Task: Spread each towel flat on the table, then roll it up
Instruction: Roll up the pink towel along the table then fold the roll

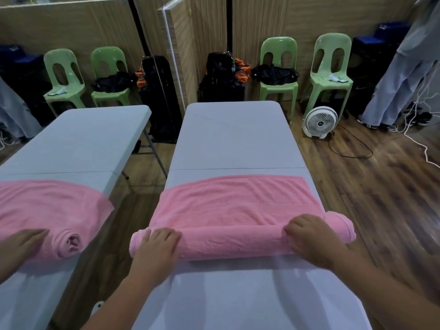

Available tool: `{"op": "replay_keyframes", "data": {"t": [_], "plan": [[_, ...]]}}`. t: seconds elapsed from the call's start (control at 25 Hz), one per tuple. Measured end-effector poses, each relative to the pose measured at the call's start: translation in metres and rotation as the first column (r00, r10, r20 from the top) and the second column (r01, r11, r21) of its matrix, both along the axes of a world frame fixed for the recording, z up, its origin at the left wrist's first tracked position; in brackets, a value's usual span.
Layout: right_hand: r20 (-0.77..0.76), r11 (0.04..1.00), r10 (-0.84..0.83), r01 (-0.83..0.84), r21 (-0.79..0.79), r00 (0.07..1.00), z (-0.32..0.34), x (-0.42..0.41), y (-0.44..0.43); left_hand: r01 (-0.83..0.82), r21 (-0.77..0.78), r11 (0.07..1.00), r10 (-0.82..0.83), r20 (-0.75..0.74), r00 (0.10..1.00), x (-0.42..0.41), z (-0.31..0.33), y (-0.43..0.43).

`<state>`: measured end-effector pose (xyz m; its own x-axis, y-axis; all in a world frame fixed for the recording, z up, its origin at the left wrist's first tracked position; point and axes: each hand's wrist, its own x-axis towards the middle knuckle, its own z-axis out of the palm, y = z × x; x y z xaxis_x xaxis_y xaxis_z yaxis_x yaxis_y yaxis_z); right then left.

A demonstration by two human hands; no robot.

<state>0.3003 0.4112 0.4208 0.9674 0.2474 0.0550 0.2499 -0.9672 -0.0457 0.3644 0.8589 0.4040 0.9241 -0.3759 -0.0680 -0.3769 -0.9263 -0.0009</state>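
A pink towel (238, 198) lies across the white folding table (235, 139). Its near part is wound into a thick roll (233, 241) that spans the table's width; the far part still lies flat. My left hand (157, 246) rests on top of the roll near its left end, fingers curved over it. My right hand (312, 236) lies on the roll near its right end in the same way. Both ends of the roll stick out past the hands.
A mirror on the left repeats the table, towel and hand (59, 210). Green plastic chairs (278, 75) and black bags (223, 77) stand beyond the table. A white floor fan (320, 121) with a cable sits right, near a standing person's legs (392, 91).
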Motion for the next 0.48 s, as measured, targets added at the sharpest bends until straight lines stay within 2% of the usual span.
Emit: {"op": "replay_keyframes", "data": {"t": [0.12, 0.2, 0.28, 0.4, 0.48], "plan": [[-0.188, 0.992, -0.102, 0.084, -0.098, 0.977, -0.017, -0.006, -0.01, 0.015, 0.059, 0.998, -0.009, -0.104, 0.994, -0.012, -0.014, 0.005], [-0.232, 0.982, -0.144, 0.111, -0.153, 0.962, -0.024, -0.001, -0.014, -0.022, 0.032, 0.999, 0.025, -0.089, 0.996, -0.012, -0.013, 0.006], [-0.266, 0.979, -0.118, 0.068, -0.19, 0.957, -0.014, 0.0, -0.007, -0.043, -0.019, 0.999, 0.042, -0.049, 0.998, -0.015, -0.006, 0.007], [-0.366, 0.988, -0.044, -0.014, -0.152, 0.93, -0.001, -0.014, -0.009, 0.038, -0.011, 0.999, -0.039, -0.024, 0.999, -0.031, -0.005, 0.015], [-0.484, 0.996, -0.024, -0.021, -0.086, 0.875, 0.009, -0.019, -0.014, 0.065, 0.006, 0.998, -0.064, -0.092, 0.994, -0.04, 0.002, 0.017]]}}
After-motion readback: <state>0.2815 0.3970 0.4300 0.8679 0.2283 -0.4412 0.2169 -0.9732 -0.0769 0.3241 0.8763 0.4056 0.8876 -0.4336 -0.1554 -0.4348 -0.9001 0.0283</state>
